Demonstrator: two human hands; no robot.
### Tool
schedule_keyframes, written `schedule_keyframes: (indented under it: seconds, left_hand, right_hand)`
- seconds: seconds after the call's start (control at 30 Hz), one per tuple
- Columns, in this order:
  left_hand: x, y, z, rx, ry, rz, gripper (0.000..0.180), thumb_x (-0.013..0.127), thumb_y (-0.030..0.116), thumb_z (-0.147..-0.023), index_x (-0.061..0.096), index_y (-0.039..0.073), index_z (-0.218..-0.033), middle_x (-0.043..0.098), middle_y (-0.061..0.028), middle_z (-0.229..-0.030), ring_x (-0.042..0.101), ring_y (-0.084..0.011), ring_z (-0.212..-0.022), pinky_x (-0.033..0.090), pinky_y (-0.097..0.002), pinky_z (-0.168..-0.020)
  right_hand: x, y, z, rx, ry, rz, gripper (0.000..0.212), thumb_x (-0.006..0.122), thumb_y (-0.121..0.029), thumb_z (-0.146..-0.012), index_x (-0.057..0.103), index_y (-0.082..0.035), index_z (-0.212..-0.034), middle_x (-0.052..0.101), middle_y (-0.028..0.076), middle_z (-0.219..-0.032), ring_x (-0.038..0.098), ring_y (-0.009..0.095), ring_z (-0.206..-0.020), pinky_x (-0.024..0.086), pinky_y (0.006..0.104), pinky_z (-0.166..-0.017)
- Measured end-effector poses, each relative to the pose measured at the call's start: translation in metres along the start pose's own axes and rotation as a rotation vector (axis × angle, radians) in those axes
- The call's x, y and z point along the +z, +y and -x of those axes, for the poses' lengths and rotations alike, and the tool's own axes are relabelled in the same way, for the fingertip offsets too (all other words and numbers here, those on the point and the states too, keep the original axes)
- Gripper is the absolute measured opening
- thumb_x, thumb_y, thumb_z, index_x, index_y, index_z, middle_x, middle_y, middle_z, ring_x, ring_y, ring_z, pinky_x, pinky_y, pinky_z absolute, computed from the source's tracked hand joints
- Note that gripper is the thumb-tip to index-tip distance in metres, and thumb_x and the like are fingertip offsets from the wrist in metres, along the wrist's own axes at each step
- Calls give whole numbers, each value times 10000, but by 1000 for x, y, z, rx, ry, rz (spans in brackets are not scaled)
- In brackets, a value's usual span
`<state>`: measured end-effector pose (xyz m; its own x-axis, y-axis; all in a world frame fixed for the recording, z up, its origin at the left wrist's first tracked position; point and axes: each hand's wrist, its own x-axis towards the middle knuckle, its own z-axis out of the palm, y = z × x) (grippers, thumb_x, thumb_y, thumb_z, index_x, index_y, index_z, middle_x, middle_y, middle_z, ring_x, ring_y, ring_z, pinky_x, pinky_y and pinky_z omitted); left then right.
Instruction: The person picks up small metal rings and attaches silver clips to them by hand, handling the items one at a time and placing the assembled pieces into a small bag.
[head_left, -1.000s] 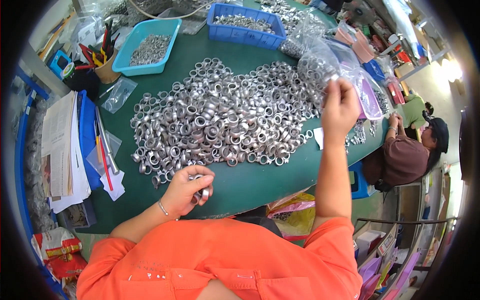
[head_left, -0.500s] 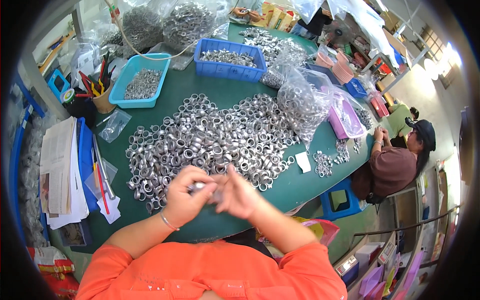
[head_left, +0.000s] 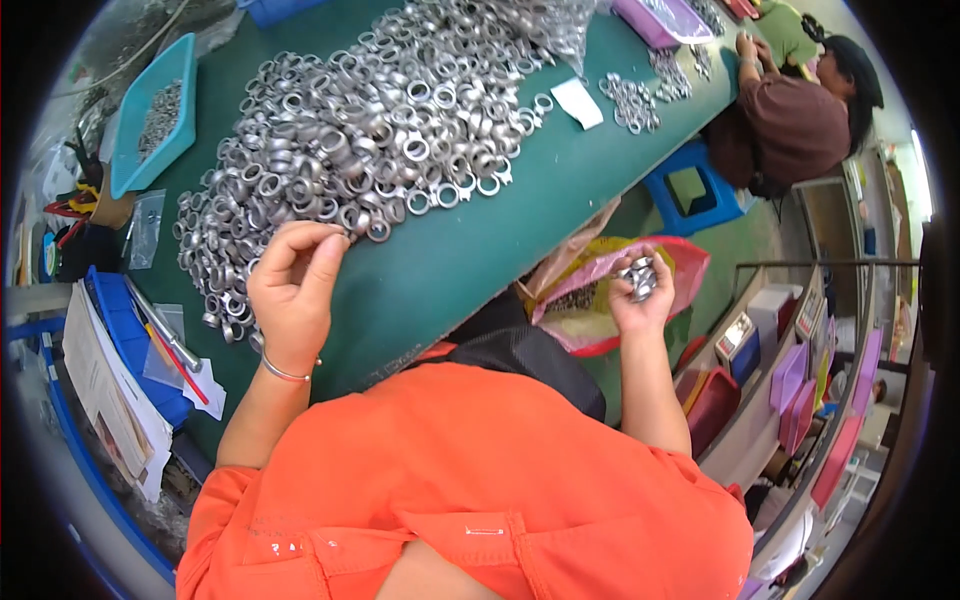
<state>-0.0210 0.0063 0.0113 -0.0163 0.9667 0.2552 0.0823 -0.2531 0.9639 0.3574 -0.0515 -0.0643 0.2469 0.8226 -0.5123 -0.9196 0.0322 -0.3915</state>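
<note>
A large heap of silver metal rings (head_left: 350,130), many with small lugs, covers the green table (head_left: 480,250). At the heap's near edge my left hand (head_left: 295,290) has thumb and fingertips pinched together at a metal ring, which the fingers partly hide. My right hand (head_left: 640,300) is off to the right, beyond the table edge, palm up. Its fingers curl round several shiny metal rings (head_left: 638,277). Just behind and below that hand is an open pink and yellow bag (head_left: 675,265), with small metal parts inside.
A turquoise tray (head_left: 185,125) of small parts lies at the left, near papers (head_left: 105,385) and a blue tray (head_left: 125,340). A white paper slip (head_left: 577,103) and a small ring cluster (head_left: 630,103) lie right. A co-worker (head_left: 795,120) sits beyond a blue stool (head_left: 695,190).
My hands, together in front of the heap before, have parted. The left went to the heap's near edge; the right swung right over the bag with rings in it. The view has turned rightward and down.
</note>
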Motion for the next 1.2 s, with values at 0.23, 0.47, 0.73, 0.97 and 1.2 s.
schedule_keyframes:
  seconds: [0.23,0.47,0.73,0.97,1.2]
  left_hand:
    - [0,9,2,-33,17,43,78,539,-11,-846,582,-31,-908,592,-61,-825,575,-118,-747,452,-231,-701]
    - [-19,-4,12,-237,165,155,107,563,29,-846,591,-14,-940,616,-63,-790,592,-117,-720,474,-231,-667]
    - [-14,4,20,-313,-26,193,106,575,21,-835,592,-26,-928,584,-40,-842,573,-106,-747,464,-222,-679]
    - [-14,-3,22,-583,-151,253,147,609,121,-840,625,9,-933,612,-9,-789,567,-72,-674,451,-181,-595]
    - [-8,-11,26,-270,-162,243,119,645,-14,-772,621,-7,-888,567,-44,-870,563,-98,-769,473,-203,-650]
  right_hand:
    - [-94,-7,-42,-50,860,406,372,482,-326,-877,484,-43,-1119,551,124,-1079,533,280,-946,439,392,-837]
    - [46,50,-37,-1055,-65,1289,168,548,-32,-829,563,-1,-994,577,90,-995,540,178,-890,431,326,-812]
    - [139,160,-29,-1244,-986,1912,128,686,-99,-667,616,-75,-772,514,51,-695,497,244,-671,372,359,-621]
    - [139,172,7,-652,-1175,1371,165,657,45,-679,615,-26,-821,593,99,-760,567,241,-659,456,290,-580]
    - [135,179,21,-341,-988,1054,131,535,24,-844,570,34,-970,622,117,-896,596,165,-745,492,278,-649]
